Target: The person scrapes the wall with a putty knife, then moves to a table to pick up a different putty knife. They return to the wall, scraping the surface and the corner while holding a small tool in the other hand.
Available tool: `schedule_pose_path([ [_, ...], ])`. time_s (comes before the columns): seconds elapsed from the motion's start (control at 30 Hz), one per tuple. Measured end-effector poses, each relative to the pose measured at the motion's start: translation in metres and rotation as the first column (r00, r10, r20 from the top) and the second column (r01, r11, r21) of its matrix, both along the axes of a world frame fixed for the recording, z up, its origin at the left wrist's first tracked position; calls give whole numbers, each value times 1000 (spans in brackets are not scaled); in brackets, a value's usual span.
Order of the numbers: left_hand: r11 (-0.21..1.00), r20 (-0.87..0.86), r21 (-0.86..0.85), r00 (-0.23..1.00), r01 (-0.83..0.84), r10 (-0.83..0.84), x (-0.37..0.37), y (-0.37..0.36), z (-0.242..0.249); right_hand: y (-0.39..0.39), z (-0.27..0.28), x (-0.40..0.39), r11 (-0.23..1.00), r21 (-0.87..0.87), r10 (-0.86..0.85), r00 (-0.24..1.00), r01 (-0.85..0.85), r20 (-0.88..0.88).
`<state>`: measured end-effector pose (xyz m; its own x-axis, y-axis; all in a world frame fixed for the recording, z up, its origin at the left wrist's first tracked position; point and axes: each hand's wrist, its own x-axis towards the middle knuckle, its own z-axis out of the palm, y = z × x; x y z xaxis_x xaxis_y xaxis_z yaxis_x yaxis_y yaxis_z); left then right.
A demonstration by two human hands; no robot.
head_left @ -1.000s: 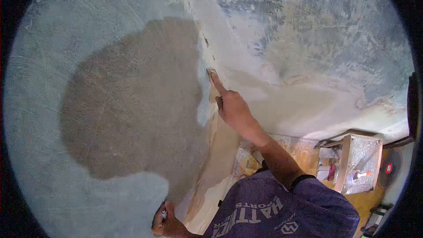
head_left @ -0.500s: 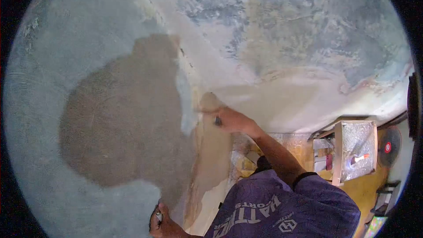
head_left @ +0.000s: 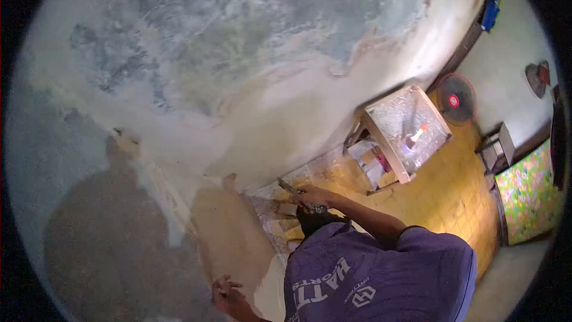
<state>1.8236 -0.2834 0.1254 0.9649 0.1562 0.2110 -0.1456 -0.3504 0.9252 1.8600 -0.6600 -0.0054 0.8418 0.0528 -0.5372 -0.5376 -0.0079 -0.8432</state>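
Observation:
My right hand (head_left: 312,197) is closed around a scraper (head_left: 288,186), a narrow grey tool whose flat end sticks out to the upper left and whose dark butt shows below the fist. It is held in front of my chest, away from the wall. At the lower left, my left hand (head_left: 229,297) is raised in front of the wall with its fingers loosely bent and apart, and nothing shows in them. The wall (head_left: 250,77) has patchy grey-blue and whitish plaster, with a pale corner seam (head_left: 164,185) running down it. My shadow falls across the seam.
Against the wall at right stands a wooden-framed table (head_left: 381,113) with a shiny top, holding an orange-and-white object (head_left: 419,133). Behind it are a round fan (head_left: 457,100) and a small dark stand (head_left: 497,149). A flowered cloth (head_left: 527,188) hangs beyond the yellow tiled floor (head_left: 444,203).
My view has swung right, showing more of the room. My right hand has drawn back from the wall seam toward my body with the scraper. My left hand's fingers have loosened.

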Motion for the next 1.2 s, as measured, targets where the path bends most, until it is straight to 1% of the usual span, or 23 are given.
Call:
schedule_pose_path([
  [0.03, 1000, -149, -3, 989, 16, -16, -1, -17, 11, -5, 13, -14, 999, 27, -29, 1000, 29, -11],
  [0.1, 999, -434, -2, 900, 33, -30, -9, -49, 33, -11, 38, -40, 994, 84, -71, 997, 74, -36],
  [0.2, 985, -400, 83, 910, 153, -107, -14, -61, 24, -18, -17, -64, 995, -96, -4, 996, -5, -85],
  [0.27, 977, -319, 105, 937, 186, -144, -14, -71, 27, -20, -32, -86, 998, 26, -55, 991, 52, 119],
  [0.3, 974, -277, 118, 948, 196, -157, -14, -77, 30, -21, -29, -89, 998, 27, -65, 986, 61, 151],
  [0.33, 961, -281, 206, 952, 184, -122, -14, -81, 36, -22, -25, -93, 997, 28, -74, 980, 70, 183],
  [0.4, 914, -279, 375, 959, 153, -46, -14, -89, 48, -22, -7, -92, 992, -105, -58, 991, 71, 121],
  [0.47, 966, -293, 247, 956, 84, -8, -15, -97, 47, -31, -14, -88, 987, -146, -56, 996, 65, 68],
  [0.5, 983, -302, 178, 953, 45, 11, -16, -102, 45, -39, -33, -86, 991, -121, -58, 997, 63, 40],
  [0.57, 998, -132, 54, 991, 39, -31, -20, -113, 30, -62, -31, -79, 996, -76, -41, 999, 42, 3],
  [0.6, 999, -44, -5, 998, 39, -40, -24, -121, 26, -74, -4, -75, 998, -53, -22, 1000, 22, -7],
  [0.63, 1000, -48, 1, 998, 28, -28, -29, -131, 27, -83, 14, -72, 1000, -30, 0, 1000, -1, -19],
  [0.7, 1000, -53, 14, 999, 0, 1, -36, -155, 31, -106, 25, -68, 996, -82, -24, 999, 27, 37],
  [0.73, 1000, -95, -18, 995, 17, -19, -38, -167, 30, -119, 26, -65, 994, -106, -29, 997, 35, 65],
  [0.8, 996, -178, -85, 983, 37, -52, -46, -188, 28, -143, 4, -68, 987, -134, -70, 989, 87, 129],
  [0.83, 998, -211, -67, 977, 22, -35, -50, -196, 29, -152, -2, -70, 984, -142, -88, 983, 111, 162],
  [0.9, 999, -270, -31, 963, -11, 2, -58, -210, 32, -171, -4, -75, 958, -276, -36, 986, 80, 160],
  [0.97, 997, -286, 14, 956, -69, 70, -67, -217, 35, -189, -18, -79, 961, -273, -14, 989, 53, 144],
  [1.03, 990, -294, 59, 945, -131, 143, -76, -223, 41, -199, -42, -83, 990, -136, -20, 996, 32, 92],
  [1.07, 983, -296, 80, 938, -163, 180, -81, -224, 47, -202, -49, -84, 980, -198, 18, 965, 35, 263],
  [1.1, 976, -298, 101, 930, -192, 214, -86, -226, 51, -200, -44, -77, 970, -244, 57, 958, 13, 281],
  [1.17, 956, -325, 51, 900, -290, 290, -100, -224, 47, -191, -29, -63, 943, -333, 133, 938, -20, 320],
  [1.2, 941, -337, 27, 883, -338, 327, -109, -223, 44, -185, -21, -59, 916, -399, 144, 908, 28, 394],
])
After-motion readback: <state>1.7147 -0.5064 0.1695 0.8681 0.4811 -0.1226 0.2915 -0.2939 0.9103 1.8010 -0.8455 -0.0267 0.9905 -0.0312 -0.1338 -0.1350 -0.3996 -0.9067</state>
